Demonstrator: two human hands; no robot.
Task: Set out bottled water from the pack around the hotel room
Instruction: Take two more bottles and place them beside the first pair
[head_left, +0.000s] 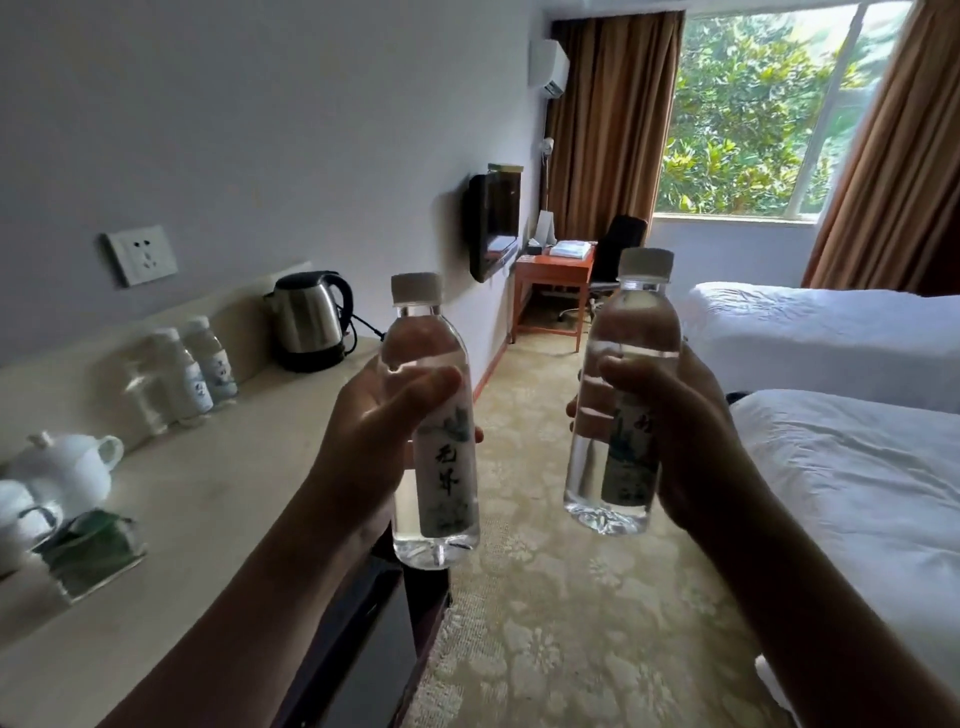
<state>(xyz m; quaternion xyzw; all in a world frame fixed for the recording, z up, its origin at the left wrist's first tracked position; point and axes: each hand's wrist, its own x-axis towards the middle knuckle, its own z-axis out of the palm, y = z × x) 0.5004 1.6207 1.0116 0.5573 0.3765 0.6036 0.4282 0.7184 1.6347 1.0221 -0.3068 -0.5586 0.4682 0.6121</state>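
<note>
My left hand (363, 441) grips one clear white-capped plastic water bottle (434, 415) upright; my right hand (675, 441) grips another white-capped bottle (623, 395) alongside.

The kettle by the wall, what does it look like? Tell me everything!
The kettle has a shiny silver metal body with a black lid, handle and base. It stands upright at the far end of the pale counter, against the wall, lid closed. A black cord runs from its base. Nothing else touches it.
</note>
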